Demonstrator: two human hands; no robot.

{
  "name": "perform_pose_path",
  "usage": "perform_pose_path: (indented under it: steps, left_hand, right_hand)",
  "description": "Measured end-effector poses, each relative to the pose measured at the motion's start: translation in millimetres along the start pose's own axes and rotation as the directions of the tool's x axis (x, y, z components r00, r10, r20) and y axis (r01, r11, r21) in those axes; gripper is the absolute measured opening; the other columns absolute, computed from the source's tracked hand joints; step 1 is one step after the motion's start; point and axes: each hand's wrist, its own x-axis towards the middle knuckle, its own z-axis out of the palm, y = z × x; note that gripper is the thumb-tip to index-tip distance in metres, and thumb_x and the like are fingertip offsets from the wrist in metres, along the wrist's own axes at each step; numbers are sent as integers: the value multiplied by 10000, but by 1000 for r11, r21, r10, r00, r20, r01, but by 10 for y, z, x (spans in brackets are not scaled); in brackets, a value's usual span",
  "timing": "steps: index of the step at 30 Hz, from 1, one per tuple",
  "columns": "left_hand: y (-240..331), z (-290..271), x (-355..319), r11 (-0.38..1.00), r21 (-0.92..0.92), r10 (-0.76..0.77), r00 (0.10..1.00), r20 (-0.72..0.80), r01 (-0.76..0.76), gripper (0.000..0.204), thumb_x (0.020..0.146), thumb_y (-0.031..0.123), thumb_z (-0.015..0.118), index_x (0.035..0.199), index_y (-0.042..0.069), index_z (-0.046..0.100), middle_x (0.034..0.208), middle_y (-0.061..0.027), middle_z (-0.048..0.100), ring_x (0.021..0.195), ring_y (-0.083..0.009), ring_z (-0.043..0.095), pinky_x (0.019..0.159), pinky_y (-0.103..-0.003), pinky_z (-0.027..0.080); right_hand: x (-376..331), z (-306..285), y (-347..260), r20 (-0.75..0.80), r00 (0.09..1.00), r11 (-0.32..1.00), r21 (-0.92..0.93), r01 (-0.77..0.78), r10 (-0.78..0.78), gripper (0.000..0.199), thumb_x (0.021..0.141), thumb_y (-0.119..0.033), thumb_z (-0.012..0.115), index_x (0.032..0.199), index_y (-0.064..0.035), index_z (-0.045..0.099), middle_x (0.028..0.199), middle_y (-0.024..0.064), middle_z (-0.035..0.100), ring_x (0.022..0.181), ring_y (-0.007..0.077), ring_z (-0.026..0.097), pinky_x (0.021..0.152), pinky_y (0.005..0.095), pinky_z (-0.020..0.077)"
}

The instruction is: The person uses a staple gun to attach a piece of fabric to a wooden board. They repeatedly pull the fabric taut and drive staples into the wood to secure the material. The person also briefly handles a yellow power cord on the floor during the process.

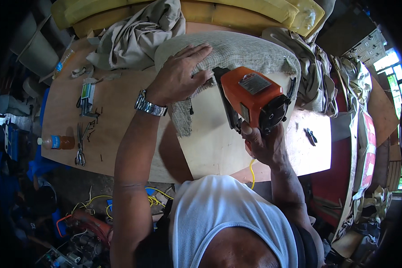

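Observation:
A padded upholstery piece on a pale board [205, 147] has woven grey-beige fabric [250, 56] wrapped over its far edge. On the fabric's left part lies my left hand [183, 73], fingers stretched out, the thumb toward the fabric's near edge. A metal watch circles that wrist. My right hand [265, 145] is wrapped around the handle of an orange and black air stapler [254, 96]. The tool's black nose points away from me, close to the left thumb and the fabric edge; whether it touches is hidden. A loose fabric flap [182, 118] hangs below my left hand.
On the wooden table [120, 147], scissors [80, 143], a drink bottle [58, 142] and a box of staples [88, 94] lie at left. Small black pliers [311, 136] lie at right. Crumpled cloth [138, 35] sits behind. A yellow hose [253, 174] trails from the stapler.

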Motion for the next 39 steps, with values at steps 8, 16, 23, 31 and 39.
perform_pose_path:
  steps: [8, 16, 23, 31, 39]
  left_hand:
    - [14, -53, -21, 999, 30, 24, 999, 36, -25, 887, 763, 306, 785, 1483, 2, 366, 1524, -192, 397, 1441, -359, 323, 1193, -424, 269]
    - [5, -67, -37, 998, 41, 52, 997, 54, -54, 1068, 640, 253, 883, 1491, -35, 306, 1530, -240, 354, 1441, -341, 323, 1193, -405, 279]
    - [-47, -155, -27, 998, -44, 51, 991, 125, -46, 1082, 671, 347, 885, 1505, -13, 298, 1559, -208, 328, 1455, -301, 312, 1195, -381, 265]
    - [-447, -472, 382, 757, -546, -223, 927, 300, 359, 465, 1025, 366, 510, 1352, 42, 572, 1338, -103, 608, 1260, -188, 542, 1080, -345, 410]
    - [-903, 117, 1537, 969, 40, -232, 841, 488, 244, 570, 1057, 442, 370, 1405, 10, 505, 1401, -124, 564, 1302, -233, 511, 1116, -301, 341]
  right_hand:
    - [134, 99, -11, 82, 991, 987, -129, -94, 105, 393, 905, -378, 704, 1032, -11, 646, 714, 112, 676, 659, 254, 672, 646, 385, 535]
    - [103, 85, -42, 72, 997, 995, -102, -14, 21, 435, 904, -433, 695, 1021, -17, 645, 699, 113, 664, 650, 249, 673, 630, 378, 531]
    - [56, 123, 77, 96, 991, 992, -99, -79, 89, 420, 902, -425, 697, 994, -20, 633, 653, 110, 635, 599, 258, 651, 582, 382, 512]
    - [-721, -329, 546, 68, 903, 889, -217, -402, 425, 409, 879, -421, 720, 967, -26, 666, 684, 144, 654, 632, 283, 664, 596, 394, 512]
    - [-946, -441, 676, 67, 808, 811, -28, -585, 585, 216, 897, -204, 709, 1002, -15, 701, 821, 131, 727, 746, 154, 679, 691, 337, 527]
